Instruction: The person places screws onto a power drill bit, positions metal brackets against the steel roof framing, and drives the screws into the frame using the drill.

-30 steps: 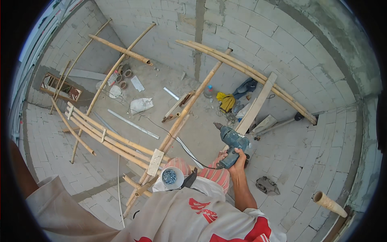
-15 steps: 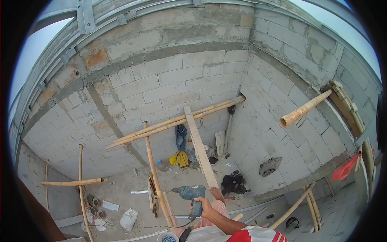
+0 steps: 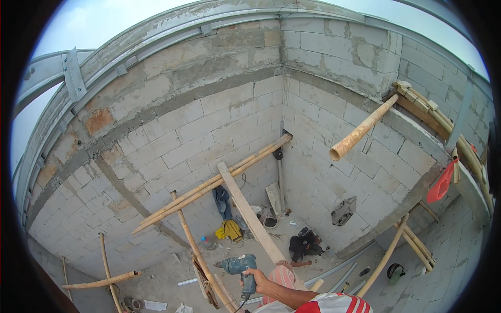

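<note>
My right hand is wrapped round the pistol grip of a dark teal corded power drill. The drill is level, its chuck pointing left, and its cord hangs from the base of the handle. My leg in pink striped cloth is just beyond it, over the near end of a wooden plank. That plank runs out to a pair of bamboo poles along the wall. A brown strip at the lower left rim looks like part of my left arm; the left hand is out of view.
Far below, a person in dark clothes is low on the floor near a yellow bag. A large bamboo pole juts from the right wall beside a red hanging object. Metal roof framing crosses upper left.
My view has tilted up and turned right, bringing more sky and upper wall into the picture. The drill stays in my right hand. The bucket of small blue pieces has left the view.
</note>
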Available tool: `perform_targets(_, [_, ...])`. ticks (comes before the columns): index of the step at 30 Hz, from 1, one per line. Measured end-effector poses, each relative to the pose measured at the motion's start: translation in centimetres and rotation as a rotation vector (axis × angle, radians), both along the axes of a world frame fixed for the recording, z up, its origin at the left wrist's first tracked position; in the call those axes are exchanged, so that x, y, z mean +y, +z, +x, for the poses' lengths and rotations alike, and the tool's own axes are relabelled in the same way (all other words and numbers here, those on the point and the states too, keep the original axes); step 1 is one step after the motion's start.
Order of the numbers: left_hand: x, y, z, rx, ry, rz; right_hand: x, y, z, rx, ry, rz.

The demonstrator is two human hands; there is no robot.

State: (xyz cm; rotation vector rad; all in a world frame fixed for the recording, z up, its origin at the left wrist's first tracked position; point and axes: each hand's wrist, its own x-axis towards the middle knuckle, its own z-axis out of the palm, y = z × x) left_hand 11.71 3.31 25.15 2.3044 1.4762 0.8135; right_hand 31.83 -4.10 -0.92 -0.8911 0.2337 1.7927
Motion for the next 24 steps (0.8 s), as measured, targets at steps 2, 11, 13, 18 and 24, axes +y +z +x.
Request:
perform_targets(2, [0.4,0.5,1.1,0.023,-0.008,0.005,0.7,-0.4,0.6,0.003,0.067,0.02])
perform_targets(11, [2.1,1.9,3.0,0.14,-0.011,0.02,1.4,2.6,5.6,-0.019,0.047,-0.028])
perform_targets(13, [2.0,3.2,3.0,0.162,-0.02,0.067,1.0,3.1,7.0,-0.072,0.029,-0.017])
perform_targets(18, [3.1,6.2,3.6,0.226,-0.069,0.202,-0.2,3.0,8.5,-0.117,-0.126,-0.043])
perform_targets(24, [2.5,13.3,2.9,0.293,-0.126,0.477,-3.4,3.2,7.5,-0.089,-0.315,-0.093])
